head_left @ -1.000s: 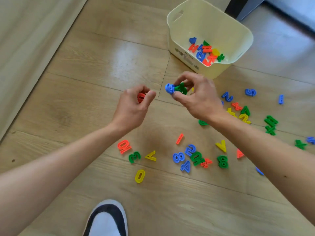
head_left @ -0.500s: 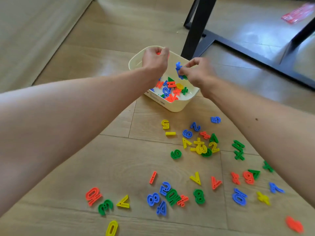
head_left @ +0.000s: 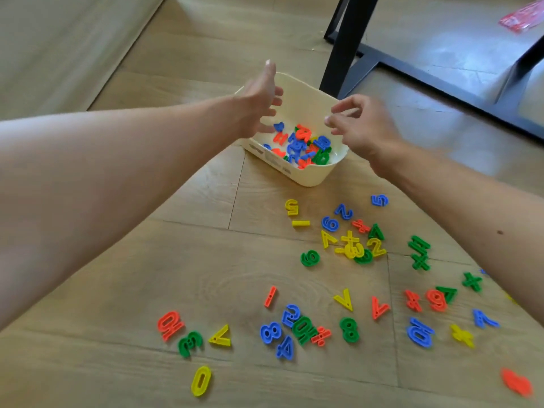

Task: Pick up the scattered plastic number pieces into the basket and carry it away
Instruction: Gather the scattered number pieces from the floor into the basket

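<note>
pieces: small coloured plastic number pieces, light, stiff; scattered on wood floor, some in cream plastic basket
hold: pinch edges
grip: left hand & right hand spread, empty, over basket

basket behind scattered number pieces, hands above basket

Your floor pieces read as follows: yellow 5, blue 5, green 6, yellow 2, blue 8, green 8, green 3, yellow 0, orange 9. The label on the basket wall is too small to read.
</note>
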A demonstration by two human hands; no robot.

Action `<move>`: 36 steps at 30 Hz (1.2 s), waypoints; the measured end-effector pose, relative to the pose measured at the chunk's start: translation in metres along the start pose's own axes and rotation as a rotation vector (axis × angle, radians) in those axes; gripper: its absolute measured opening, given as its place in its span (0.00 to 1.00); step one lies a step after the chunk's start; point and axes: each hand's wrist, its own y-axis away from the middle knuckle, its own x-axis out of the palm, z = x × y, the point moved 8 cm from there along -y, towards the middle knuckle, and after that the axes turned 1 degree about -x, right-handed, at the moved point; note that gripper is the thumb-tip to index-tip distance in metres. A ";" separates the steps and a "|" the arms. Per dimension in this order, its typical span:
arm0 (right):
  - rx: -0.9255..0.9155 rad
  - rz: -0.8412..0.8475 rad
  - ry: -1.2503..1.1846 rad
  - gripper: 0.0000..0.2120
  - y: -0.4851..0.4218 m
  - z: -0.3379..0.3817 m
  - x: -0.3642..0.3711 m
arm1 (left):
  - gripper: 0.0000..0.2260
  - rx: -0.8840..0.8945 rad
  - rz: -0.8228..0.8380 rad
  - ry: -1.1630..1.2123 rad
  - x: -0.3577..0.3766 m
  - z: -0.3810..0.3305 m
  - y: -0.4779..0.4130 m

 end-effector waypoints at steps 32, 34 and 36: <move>-0.691 0.801 0.818 0.10 0.291 -0.020 0.190 | 0.24 0.365 -0.062 -1.133 -0.072 0.262 0.272; -0.671 0.782 0.811 0.12 0.284 -0.021 0.176 | 0.20 0.392 -0.018 -1.121 -0.066 0.262 0.269; -0.645 0.727 0.776 0.14 0.275 -0.023 0.155 | 0.18 0.417 0.034 -1.105 -0.060 0.261 0.267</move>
